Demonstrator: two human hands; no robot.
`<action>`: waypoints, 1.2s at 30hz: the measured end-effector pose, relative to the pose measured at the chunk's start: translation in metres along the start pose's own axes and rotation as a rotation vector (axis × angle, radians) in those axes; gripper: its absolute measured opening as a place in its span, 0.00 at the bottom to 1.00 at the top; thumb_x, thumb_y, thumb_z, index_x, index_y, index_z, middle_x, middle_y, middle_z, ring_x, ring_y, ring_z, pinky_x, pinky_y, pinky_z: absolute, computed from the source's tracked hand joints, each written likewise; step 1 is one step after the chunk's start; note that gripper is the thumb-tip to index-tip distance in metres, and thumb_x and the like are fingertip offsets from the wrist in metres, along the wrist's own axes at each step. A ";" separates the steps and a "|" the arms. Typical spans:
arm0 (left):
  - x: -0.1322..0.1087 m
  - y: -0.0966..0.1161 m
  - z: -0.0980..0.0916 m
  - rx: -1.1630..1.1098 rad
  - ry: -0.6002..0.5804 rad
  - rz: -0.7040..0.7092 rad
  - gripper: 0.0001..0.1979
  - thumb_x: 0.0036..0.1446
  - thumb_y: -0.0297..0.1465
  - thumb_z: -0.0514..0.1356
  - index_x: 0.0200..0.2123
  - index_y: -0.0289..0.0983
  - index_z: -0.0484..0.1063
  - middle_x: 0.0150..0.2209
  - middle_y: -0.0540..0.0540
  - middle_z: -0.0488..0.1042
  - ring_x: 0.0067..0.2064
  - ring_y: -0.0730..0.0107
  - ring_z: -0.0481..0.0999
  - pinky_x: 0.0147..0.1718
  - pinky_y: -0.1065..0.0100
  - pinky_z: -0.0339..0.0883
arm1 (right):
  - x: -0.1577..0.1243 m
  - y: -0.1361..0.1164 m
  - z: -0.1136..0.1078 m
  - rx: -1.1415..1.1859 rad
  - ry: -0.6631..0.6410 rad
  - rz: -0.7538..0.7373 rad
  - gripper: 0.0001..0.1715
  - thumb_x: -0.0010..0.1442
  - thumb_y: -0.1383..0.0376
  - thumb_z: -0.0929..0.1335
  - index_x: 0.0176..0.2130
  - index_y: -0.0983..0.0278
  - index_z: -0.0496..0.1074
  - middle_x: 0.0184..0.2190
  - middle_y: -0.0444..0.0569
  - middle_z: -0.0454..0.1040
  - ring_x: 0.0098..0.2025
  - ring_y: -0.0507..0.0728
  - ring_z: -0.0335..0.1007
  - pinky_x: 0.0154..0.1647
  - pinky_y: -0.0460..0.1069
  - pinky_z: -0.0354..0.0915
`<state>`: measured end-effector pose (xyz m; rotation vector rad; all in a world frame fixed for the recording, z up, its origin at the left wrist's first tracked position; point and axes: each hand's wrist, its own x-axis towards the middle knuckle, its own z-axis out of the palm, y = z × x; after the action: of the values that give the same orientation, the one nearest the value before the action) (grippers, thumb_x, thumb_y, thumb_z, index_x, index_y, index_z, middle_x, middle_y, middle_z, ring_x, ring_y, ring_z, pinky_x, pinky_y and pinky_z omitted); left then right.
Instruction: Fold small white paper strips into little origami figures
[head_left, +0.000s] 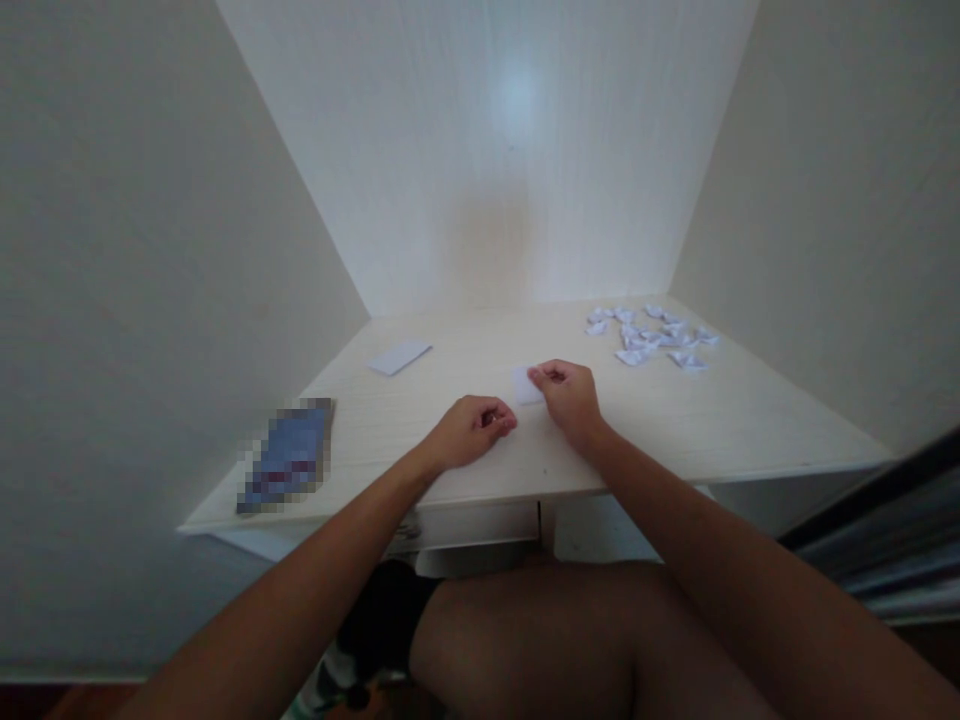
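A small white piece of paper (525, 385) lies on the pale wooden desk (720, 420). My right hand (570, 395) pinches its right edge with curled fingers. My left hand (472, 430) rests on the desk just left of the paper, fingers curled in; whether anything is in them stays hidden. A pile of several small folded white paper shapes (651, 335) lies at the back right. A flat white paper stack (400, 356) sits at the back left.
A blurred blue flat object (289, 458) lies at the desk's front left corner. Walls close the desk on the left, back and right. My knees are below the desk's front edge. A dark fabric edge (885, 540) shows at the right.
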<state>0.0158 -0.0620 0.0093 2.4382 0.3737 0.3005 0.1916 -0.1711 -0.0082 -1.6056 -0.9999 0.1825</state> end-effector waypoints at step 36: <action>0.016 0.005 0.012 -0.018 0.078 -0.094 0.16 0.70 0.39 0.64 0.55 0.36 0.75 0.53 0.41 0.78 0.49 0.58 0.81 0.47 0.53 0.79 | 0.003 0.004 -0.004 0.196 -0.071 0.131 0.20 0.71 0.58 0.71 0.58 0.64 0.73 0.56 0.54 0.76 0.52 0.62 0.78 0.51 0.61 0.77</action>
<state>0.0353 -0.0667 0.0052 2.3879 0.5162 0.3574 0.1977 -0.1721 -0.0089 -1.4935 -0.9019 0.4168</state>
